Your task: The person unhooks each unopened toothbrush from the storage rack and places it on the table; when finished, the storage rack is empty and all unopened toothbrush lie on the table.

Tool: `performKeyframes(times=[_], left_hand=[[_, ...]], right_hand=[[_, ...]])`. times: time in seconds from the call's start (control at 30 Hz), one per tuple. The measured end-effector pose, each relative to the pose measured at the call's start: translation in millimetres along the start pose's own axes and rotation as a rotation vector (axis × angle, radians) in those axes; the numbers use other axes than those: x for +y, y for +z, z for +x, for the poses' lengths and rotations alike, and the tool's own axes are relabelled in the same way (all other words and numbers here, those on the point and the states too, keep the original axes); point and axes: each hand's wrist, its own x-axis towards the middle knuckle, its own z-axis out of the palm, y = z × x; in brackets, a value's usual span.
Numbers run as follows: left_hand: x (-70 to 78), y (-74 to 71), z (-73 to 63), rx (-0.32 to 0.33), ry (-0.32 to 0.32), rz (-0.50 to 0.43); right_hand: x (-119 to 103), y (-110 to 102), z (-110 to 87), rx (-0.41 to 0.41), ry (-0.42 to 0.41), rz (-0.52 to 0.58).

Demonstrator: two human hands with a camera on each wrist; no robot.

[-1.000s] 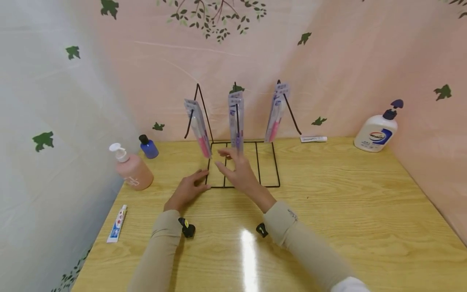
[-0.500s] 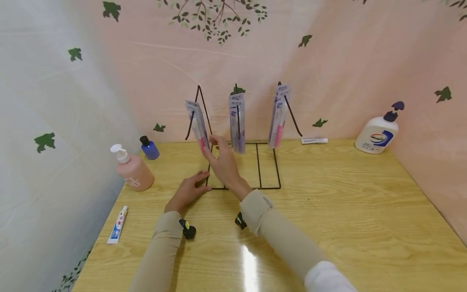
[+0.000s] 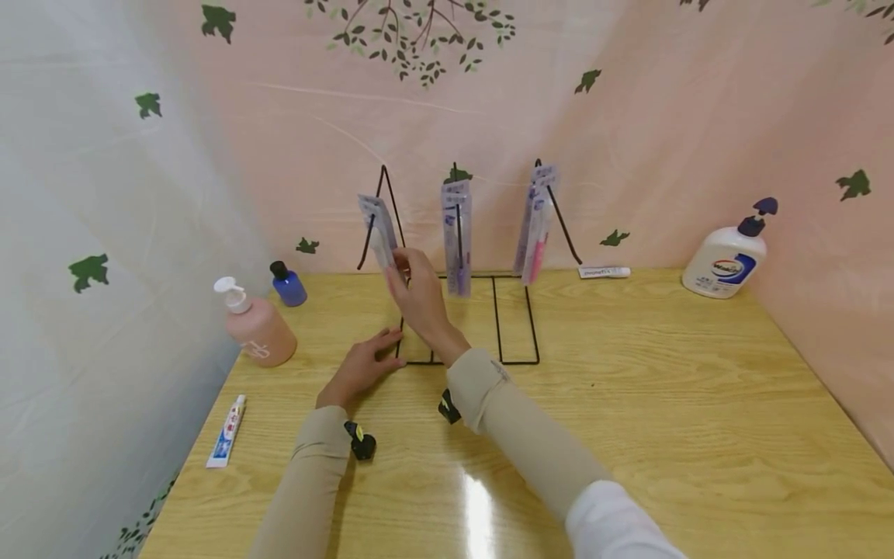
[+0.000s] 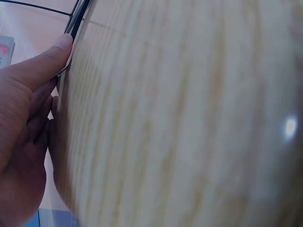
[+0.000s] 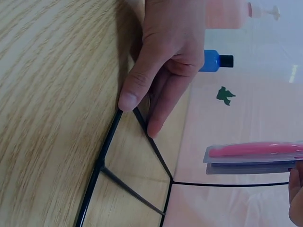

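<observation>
A black wire rack point(image 3: 497, 318) stands on the table, with packaged toothbrushes hanging from its three hooks. My right hand point(image 3: 422, 299) pinches the lower end of the pink packaged toothbrush point(image 3: 381, 247) on the left hook, thumb in front. In the right wrist view, a fingertip point(image 5: 297, 189) touches the hanging packs point(image 5: 255, 150). My left hand point(image 3: 359, 369) rests on the rack's front left corner, its thumb and extended fingers touching the wire. Purple packs point(image 3: 457, 241) hang in the middle, and pink ones point(image 3: 538, 233) on the right hook.
A pink pump bottle point(image 3: 261, 334), a blue bottle point(image 3: 289, 287) and a toothpaste tube point(image 3: 226, 433) are at the left. At the right are a small white tube point(image 3: 604, 272) and a white pump bottle point(image 3: 722, 260). Cloth walls point(image 3: 663, 140) edge the table.
My right hand has moved left from beside the middle packs to the left hook and taken hold of the pink packaged toothbrush there. My left hand has stayed on the rack's corner.
</observation>
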Motion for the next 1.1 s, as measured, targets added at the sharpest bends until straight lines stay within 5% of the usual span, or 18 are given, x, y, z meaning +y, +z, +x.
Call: performKeyframes(times=[0.6,1.1], left_hand=[[-2.8,3.4,0.3,0.001,0.01,-0.005],[-4.8,1.2,1.1,0.008,0.017,0.003]], right_hand=[[0,4,1.7,0.013,0.054,0.074],[-2,-22,-5.8,-0.061,0.014,0.141]])
